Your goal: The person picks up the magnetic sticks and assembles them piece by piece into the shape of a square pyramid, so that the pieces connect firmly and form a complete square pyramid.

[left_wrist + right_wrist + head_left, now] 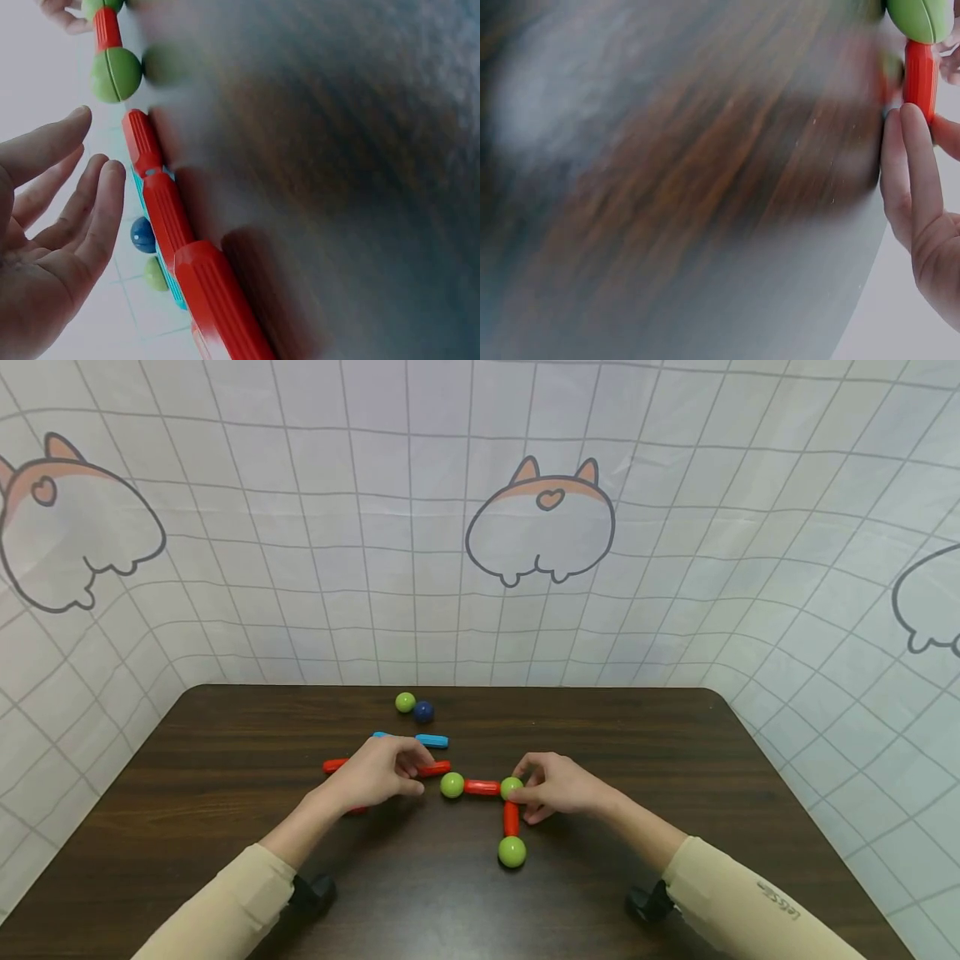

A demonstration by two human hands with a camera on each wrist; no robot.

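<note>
In the head view my right hand (561, 783) pinches a green ball (512, 787) at the corner of an L-shaped piece. From that ball one red rod (482, 787) runs left to a second green ball (452, 785). Another red rod (512, 818) points towards me and ends in a third green ball (512, 852). My left hand (375, 770) is over loose red rods, its fingers relaxed around nothing. In the left wrist view, those red rods (166, 214) lie in a row beside the left fingers (105, 206).
Behind the left hand lie blue rods (432, 741), partly covered by it. A loose green ball (405, 702) and a dark blue ball (423, 712) sit near the far edge of the dark wooden table (637, 727). A white gridded curtain (375, 568) surrounds the table's back and sides.
</note>
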